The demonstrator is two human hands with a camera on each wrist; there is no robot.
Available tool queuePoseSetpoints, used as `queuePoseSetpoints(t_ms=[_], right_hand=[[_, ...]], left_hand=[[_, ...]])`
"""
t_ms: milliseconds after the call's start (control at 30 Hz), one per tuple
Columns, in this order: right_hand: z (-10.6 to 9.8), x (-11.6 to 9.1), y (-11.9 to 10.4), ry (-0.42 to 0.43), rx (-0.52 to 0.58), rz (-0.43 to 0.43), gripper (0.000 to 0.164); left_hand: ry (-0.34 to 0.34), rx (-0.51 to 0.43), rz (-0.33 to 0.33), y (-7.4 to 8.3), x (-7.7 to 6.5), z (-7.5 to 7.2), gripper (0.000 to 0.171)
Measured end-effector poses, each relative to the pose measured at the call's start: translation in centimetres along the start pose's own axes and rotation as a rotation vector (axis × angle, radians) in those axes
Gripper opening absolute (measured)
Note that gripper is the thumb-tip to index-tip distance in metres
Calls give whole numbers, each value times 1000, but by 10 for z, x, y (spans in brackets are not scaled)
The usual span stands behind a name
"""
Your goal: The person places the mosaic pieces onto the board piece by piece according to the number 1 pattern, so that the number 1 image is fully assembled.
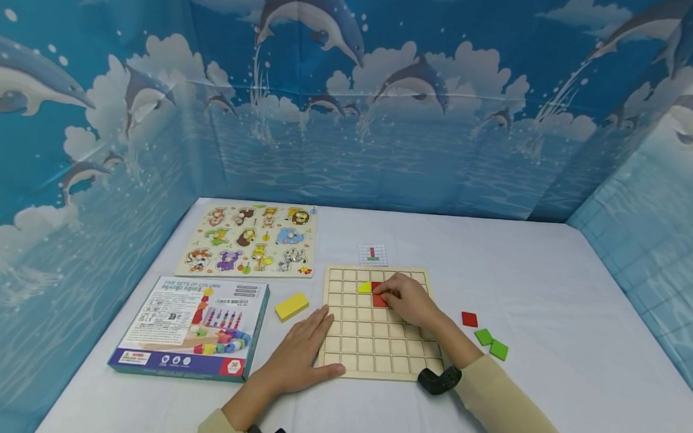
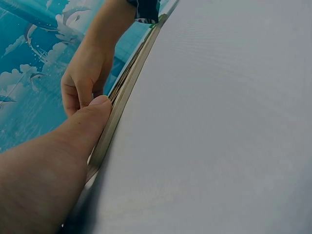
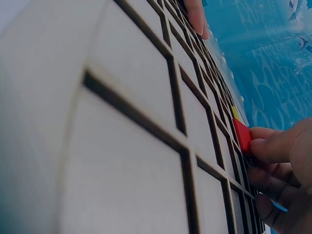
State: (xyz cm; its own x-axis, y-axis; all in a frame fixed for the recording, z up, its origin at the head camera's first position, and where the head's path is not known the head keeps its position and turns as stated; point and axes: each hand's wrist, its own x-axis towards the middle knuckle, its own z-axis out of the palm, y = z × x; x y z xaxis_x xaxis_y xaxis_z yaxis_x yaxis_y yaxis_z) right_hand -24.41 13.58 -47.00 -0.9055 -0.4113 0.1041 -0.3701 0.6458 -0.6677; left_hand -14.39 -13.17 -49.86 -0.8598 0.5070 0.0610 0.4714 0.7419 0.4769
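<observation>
A printed sheet (image 1: 368, 151) hangs behind the worktop (image 1: 591, 304), showing leaping dolphins, white clouds and rippling water in shades of blue. Matching panels close in the left side (image 1: 74, 186) and the right side (image 1: 661, 229), and fold creases run across the fabric. The worktop wears a plain white covering that reaches back to the rear sheet. Soft, fairly even light falls over everything, with only faint shadows.
</observation>
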Motion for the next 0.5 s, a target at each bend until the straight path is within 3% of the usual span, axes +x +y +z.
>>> queuePoseSetpoints(t_ms=[500], right_hand=[[-1,-2,0,-17,-5,1,13]], left_hand=[[9,-3,21,0,0,-1,96]])
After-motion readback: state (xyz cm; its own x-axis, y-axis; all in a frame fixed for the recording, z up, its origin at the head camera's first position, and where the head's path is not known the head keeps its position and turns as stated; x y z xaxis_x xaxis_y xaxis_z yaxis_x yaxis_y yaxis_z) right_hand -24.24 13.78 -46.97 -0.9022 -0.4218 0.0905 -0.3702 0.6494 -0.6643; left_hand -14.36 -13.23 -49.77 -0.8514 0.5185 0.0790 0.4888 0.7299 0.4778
